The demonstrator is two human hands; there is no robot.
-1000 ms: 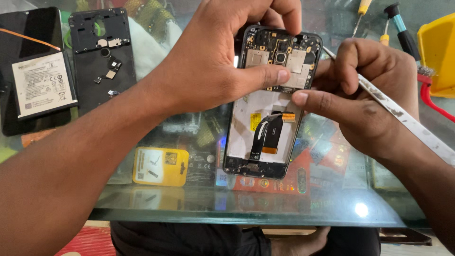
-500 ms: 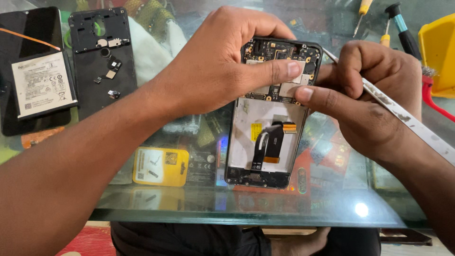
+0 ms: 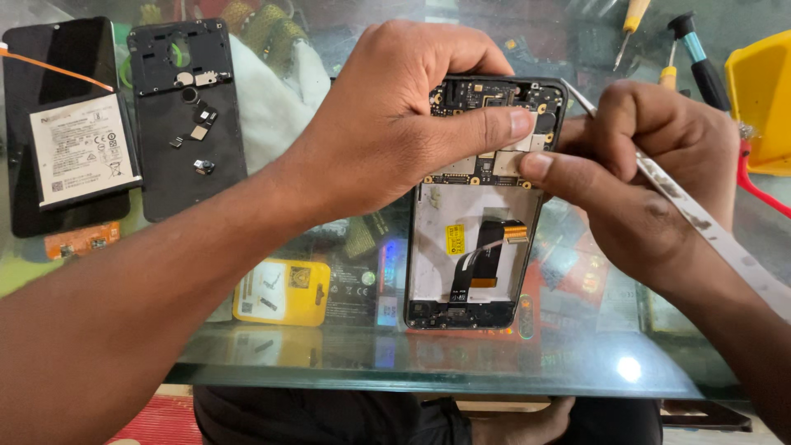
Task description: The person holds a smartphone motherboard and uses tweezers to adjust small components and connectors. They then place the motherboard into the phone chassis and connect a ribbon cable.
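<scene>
An opened phone frame lies on the glass table, circuit board at its far end and a black flex cable with an orange tip inside. My left hand grips the phone's upper part, thumb pressing across the board. My right hand holds a long flat metal pry tool, its tip at the phone's top right corner, forefinger touching the board's edge beside my left thumb.
At far left lie a black screen panel with a battery on it, and a black back cover carrying small loose parts. Screwdrivers and a yellow bin are at far right. A yellow packet shows under the glass.
The phone has shifted slightly toward me and right. My left thumb slid further across the board to meet my right forefinger; the pry tool stays at the corner.
</scene>
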